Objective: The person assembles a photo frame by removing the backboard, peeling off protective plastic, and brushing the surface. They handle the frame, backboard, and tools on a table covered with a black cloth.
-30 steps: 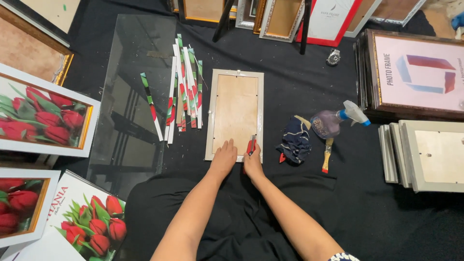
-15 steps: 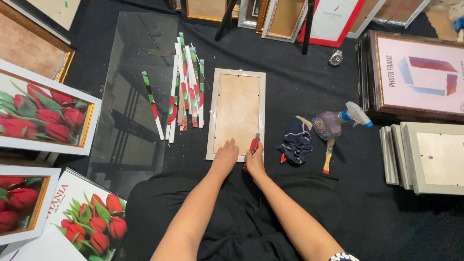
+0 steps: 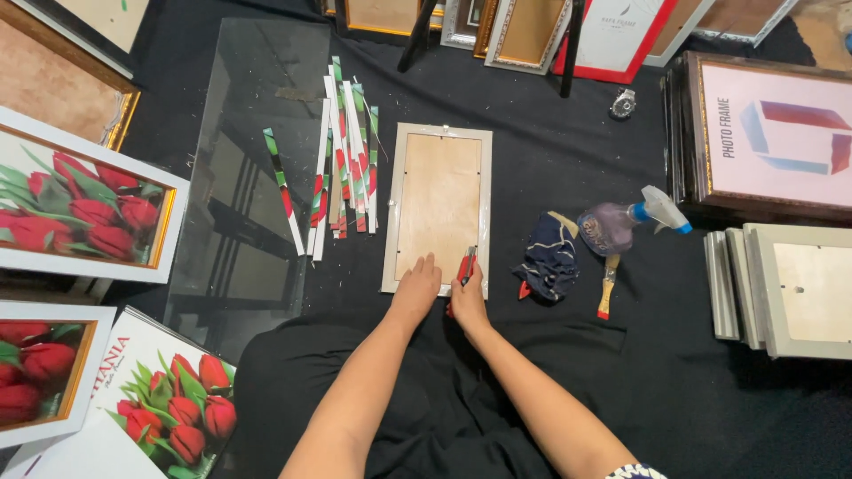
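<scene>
with the face-down frame (image 3: 438, 206) lying at twelve o'clock from us, we press our left hand (image 3: 417, 286) flat, fingers loose, on its near edge and keep our right hand (image 3: 468, 297), clenched around the red cutter (image 3: 464, 269), steady at the corner

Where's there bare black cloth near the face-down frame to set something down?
Free patches: above the face-down frame, up to the leaning frames; and right of it, over the dark rag and spray bottle. Crowded: the left, with cut strips and glass sheet; the near edge, where the left hand and right hand work.
</scene>
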